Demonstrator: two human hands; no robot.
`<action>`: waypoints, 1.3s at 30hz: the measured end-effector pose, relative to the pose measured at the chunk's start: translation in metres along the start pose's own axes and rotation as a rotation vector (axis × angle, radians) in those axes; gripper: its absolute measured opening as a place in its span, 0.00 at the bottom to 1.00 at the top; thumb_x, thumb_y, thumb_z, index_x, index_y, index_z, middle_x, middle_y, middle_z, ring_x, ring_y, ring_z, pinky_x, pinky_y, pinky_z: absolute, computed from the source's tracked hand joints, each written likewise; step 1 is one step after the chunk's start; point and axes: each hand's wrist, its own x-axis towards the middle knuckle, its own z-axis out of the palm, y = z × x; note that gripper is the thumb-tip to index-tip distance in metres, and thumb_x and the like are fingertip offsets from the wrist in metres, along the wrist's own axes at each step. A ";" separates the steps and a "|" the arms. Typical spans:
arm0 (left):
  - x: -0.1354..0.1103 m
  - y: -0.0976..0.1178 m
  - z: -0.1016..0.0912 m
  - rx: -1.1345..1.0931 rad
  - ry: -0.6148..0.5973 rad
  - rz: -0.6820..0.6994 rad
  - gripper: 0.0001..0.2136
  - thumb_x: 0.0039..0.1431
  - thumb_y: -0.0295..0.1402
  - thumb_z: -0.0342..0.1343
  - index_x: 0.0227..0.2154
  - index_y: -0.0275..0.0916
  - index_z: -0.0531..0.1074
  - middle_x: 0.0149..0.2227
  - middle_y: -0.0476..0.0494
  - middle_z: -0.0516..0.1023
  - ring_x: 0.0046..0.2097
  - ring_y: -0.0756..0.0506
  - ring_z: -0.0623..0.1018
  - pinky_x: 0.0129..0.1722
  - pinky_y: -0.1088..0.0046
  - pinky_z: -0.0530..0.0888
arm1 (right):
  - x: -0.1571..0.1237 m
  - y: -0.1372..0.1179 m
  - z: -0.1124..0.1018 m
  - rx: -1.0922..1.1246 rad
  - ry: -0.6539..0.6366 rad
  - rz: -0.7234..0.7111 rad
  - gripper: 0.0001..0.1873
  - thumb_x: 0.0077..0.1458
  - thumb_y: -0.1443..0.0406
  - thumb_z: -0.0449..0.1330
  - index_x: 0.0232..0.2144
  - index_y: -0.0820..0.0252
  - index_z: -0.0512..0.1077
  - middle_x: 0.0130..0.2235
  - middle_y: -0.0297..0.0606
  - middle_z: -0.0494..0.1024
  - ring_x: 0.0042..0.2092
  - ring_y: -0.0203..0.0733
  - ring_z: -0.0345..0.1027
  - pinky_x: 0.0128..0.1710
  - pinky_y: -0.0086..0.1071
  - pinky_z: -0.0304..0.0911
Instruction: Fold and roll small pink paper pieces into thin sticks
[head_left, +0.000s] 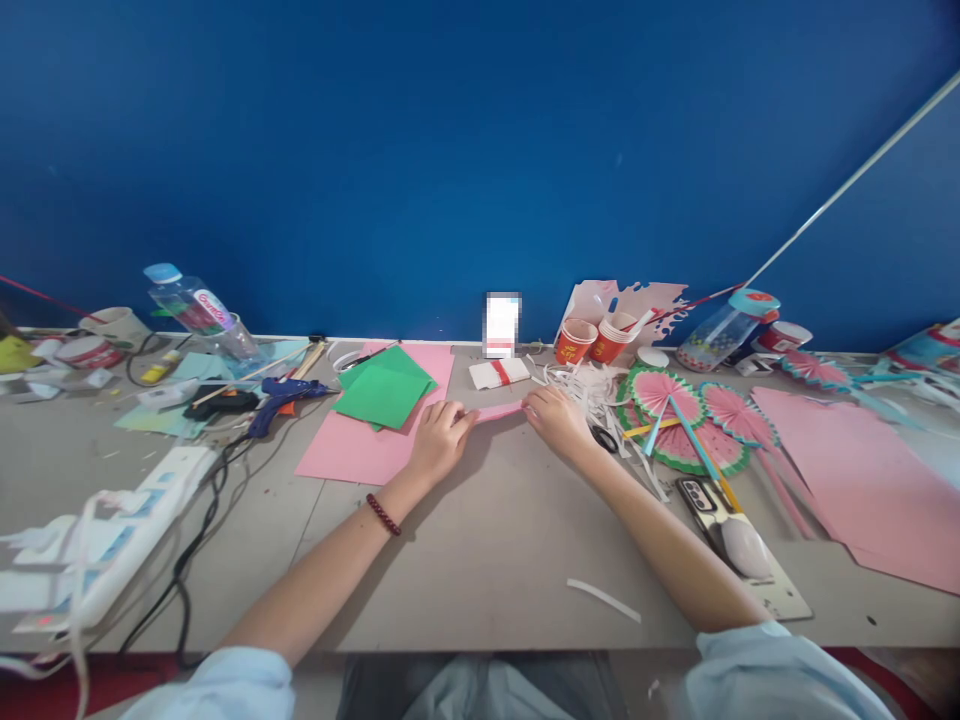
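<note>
A narrow folded strip of pink paper [499, 411] spans the gap between my two hands, over the middle of the table. My left hand [441, 440] pinches its left end, fingers closed. At the other end, my right hand [555, 418] grips the strip with thumb and fingertips. Left of my left hand, green paper sheets [386, 388] lie on top of a larger pink sheet [330, 450]. Close to my right hand are black-handled scissors [604, 438] and a heap of white paper strips [592, 385].
Watermelon-patterned paper fans [727, 415], a phone [699, 497] and a mouse [745, 547] lie to the right. Red paper cups [576, 340] stand at the back. On the left are a blue glue gun [281, 400], a tilted bottle [199, 305] and a power strip [142, 520] with cables.
</note>
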 end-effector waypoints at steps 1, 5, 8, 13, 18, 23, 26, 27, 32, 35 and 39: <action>0.000 -0.001 0.000 0.013 -0.002 0.010 0.13 0.65 0.29 0.45 0.43 0.43 0.74 0.36 0.42 0.73 0.39 0.44 0.69 0.38 0.65 0.64 | 0.000 0.000 0.002 -0.008 0.011 -0.016 0.09 0.58 0.71 0.52 0.34 0.61 0.73 0.38 0.42 0.76 0.42 0.44 0.63 0.43 0.33 0.56; 0.001 -0.007 0.003 0.069 0.003 0.080 0.11 0.65 0.28 0.46 0.38 0.41 0.74 0.33 0.42 0.73 0.38 0.43 0.70 0.38 0.65 0.63 | -0.002 0.000 0.011 -0.087 0.009 -0.071 0.09 0.57 0.73 0.52 0.30 0.63 0.72 0.35 0.43 0.75 0.41 0.45 0.62 0.42 0.33 0.55; 0.002 -0.009 0.005 0.082 -0.040 0.135 0.12 0.65 0.25 0.44 0.37 0.39 0.73 0.34 0.42 0.74 0.38 0.43 0.70 0.38 0.65 0.64 | -0.003 0.000 0.016 -0.147 -0.007 -0.090 0.09 0.56 0.73 0.52 0.30 0.63 0.71 0.34 0.44 0.74 0.39 0.45 0.61 0.40 0.34 0.54; 0.004 -0.010 0.008 0.080 -0.166 0.146 0.14 0.63 0.21 0.41 0.36 0.38 0.72 0.32 0.40 0.72 0.36 0.42 0.71 0.36 0.63 0.66 | -0.005 0.000 0.021 -0.188 -0.027 -0.095 0.08 0.56 0.73 0.52 0.31 0.63 0.71 0.35 0.45 0.73 0.39 0.46 0.60 0.39 0.34 0.52; 0.000 -0.011 0.015 0.086 -0.192 0.116 0.13 0.62 0.21 0.44 0.32 0.38 0.72 0.31 0.41 0.70 0.35 0.42 0.70 0.36 0.63 0.66 | -0.006 -0.004 0.019 -0.196 -0.115 -0.083 0.07 0.55 0.73 0.54 0.32 0.63 0.72 0.35 0.44 0.74 0.40 0.46 0.62 0.40 0.34 0.52; -0.002 -0.010 0.018 0.106 -0.227 0.140 0.12 0.63 0.21 0.44 0.35 0.38 0.71 0.32 0.42 0.70 0.36 0.42 0.70 0.36 0.65 0.66 | -0.007 -0.004 0.016 -0.196 -0.151 -0.149 0.13 0.58 0.73 0.53 0.43 0.62 0.73 0.36 0.42 0.75 0.39 0.44 0.63 0.41 0.34 0.52; 0.000 -0.009 0.017 0.125 -0.273 0.176 0.12 0.62 0.21 0.44 0.42 0.38 0.70 0.33 0.41 0.70 0.38 0.42 0.70 0.36 0.65 0.66 | -0.007 -0.003 0.015 -0.179 -0.171 -0.178 0.13 0.60 0.72 0.52 0.43 0.61 0.74 0.37 0.43 0.74 0.40 0.44 0.63 0.42 0.34 0.53; 0.000 -0.008 0.016 0.131 -0.289 0.181 0.12 0.62 0.22 0.45 0.43 0.38 0.70 0.34 0.42 0.70 0.38 0.42 0.70 0.36 0.66 0.66 | -0.006 -0.003 0.016 -0.165 -0.178 -0.173 0.13 0.60 0.72 0.52 0.42 0.61 0.75 0.37 0.43 0.74 0.41 0.44 0.63 0.42 0.34 0.53; 0.001 -0.011 0.013 0.021 -0.287 0.085 0.10 0.63 0.24 0.47 0.41 0.39 0.72 0.35 0.43 0.71 0.39 0.43 0.70 0.37 0.67 0.67 | -0.006 -0.001 0.016 0.012 -0.200 -0.084 0.16 0.59 0.75 0.51 0.43 0.60 0.76 0.41 0.43 0.74 0.44 0.42 0.63 0.43 0.32 0.56; 0.000 -0.015 0.014 -0.121 -0.259 0.002 0.14 0.62 0.21 0.46 0.42 0.40 0.73 0.36 0.44 0.72 0.40 0.44 0.71 0.39 0.69 0.69 | -0.003 0.001 0.014 0.157 -0.207 -0.006 0.16 0.59 0.75 0.50 0.42 0.60 0.76 0.40 0.42 0.76 0.43 0.41 0.66 0.43 0.30 0.58; 0.001 -0.020 0.017 -0.307 -0.203 -0.126 0.11 0.63 0.25 0.46 0.39 0.39 0.74 0.37 0.44 0.75 0.41 0.45 0.73 0.41 0.68 0.71 | 0.003 0.003 0.008 0.321 -0.195 0.136 0.13 0.59 0.72 0.52 0.39 0.61 0.76 0.38 0.42 0.78 0.41 0.41 0.69 0.42 0.30 0.60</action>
